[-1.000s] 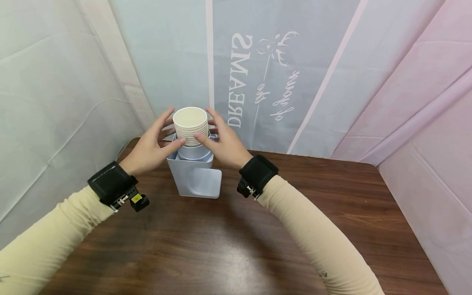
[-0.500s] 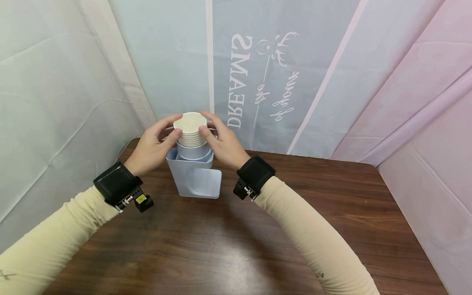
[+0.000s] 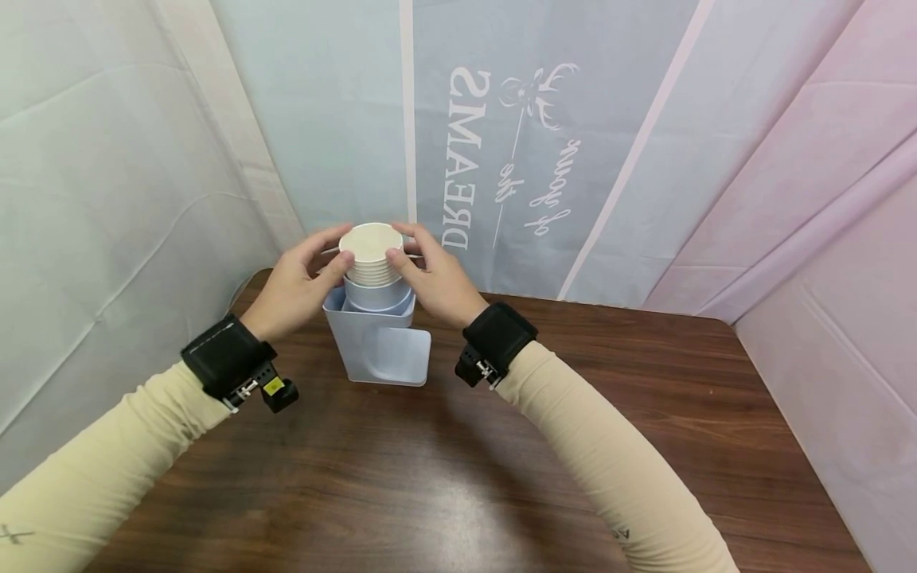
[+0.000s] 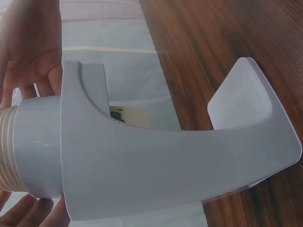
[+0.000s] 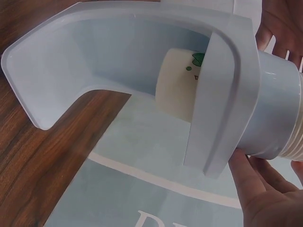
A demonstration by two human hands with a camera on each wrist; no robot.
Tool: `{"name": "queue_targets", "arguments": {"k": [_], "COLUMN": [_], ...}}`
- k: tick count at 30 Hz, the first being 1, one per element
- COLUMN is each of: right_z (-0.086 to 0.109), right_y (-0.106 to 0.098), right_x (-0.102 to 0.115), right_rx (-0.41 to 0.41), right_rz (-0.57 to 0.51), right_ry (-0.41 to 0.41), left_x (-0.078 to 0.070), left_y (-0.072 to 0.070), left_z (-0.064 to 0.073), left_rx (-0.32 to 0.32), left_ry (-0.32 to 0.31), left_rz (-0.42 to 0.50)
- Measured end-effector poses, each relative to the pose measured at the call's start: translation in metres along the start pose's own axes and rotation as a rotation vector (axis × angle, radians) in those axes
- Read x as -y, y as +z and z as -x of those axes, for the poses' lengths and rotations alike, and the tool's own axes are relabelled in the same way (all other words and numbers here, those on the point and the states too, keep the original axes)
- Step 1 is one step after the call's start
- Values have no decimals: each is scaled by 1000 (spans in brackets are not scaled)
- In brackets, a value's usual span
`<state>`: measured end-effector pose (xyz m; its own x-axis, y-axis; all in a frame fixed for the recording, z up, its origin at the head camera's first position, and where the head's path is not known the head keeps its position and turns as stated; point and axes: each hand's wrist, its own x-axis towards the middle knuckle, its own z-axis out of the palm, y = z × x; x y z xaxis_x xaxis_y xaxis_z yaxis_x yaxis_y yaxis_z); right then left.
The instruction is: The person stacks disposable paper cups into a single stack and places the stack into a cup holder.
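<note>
A stack of white paper cups (image 3: 371, 243) stands bottom down in the round collar (image 3: 377, 296) of a pale blue cup dispenser (image 3: 358, 338). My left hand (image 3: 297, 278) holds the stack's left side, thumb at the front just under the top rim. On the opposite side my right hand (image 3: 442, 280) grips it the same way, and its fingers behind are partly hidden. The right wrist view shows the lowest paper cup (image 5: 177, 85), with a green print, sticking out below the collar. Ribbed rims of the stack (image 4: 7, 146) show at the left wrist view's edge.
The dispenser stands on its flat foot (image 3: 401, 356) near the back left of a dark wooden table (image 3: 458, 469). Close behind hangs a grey-blue printed curtain (image 3: 473, 159). Pale curtains also hang at the left (image 3: 143, 199) and right (image 3: 809, 239).
The stack sits lower in the collar than a second ago. Both hands have drawn inward, their fingers closing round the top of the stack. Over the last half second little has moved.
</note>
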<state>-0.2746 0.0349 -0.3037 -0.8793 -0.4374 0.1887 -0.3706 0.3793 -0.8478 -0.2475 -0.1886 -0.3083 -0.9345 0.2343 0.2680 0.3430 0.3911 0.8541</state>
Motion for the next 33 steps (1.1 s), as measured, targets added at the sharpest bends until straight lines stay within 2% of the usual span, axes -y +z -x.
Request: {"name": "queue_targets", "arguments": {"k": [15,19,33], "right_z": [-2,-1,-2], "right_y": [-1,-1,-5], "right_x": [-4,-6,0], "right_rx": [17,21,37], "right_rz": [92,151,258], "right_ry": [-21,3,44], "left_x": [5,5,1], "left_y": [-1,0,2], "left_z": [-1,0,-1], "left_rx": [65,74,92], "left_ry": [-46,-56,-76], "left_rz": [-122,-155,-167]}}
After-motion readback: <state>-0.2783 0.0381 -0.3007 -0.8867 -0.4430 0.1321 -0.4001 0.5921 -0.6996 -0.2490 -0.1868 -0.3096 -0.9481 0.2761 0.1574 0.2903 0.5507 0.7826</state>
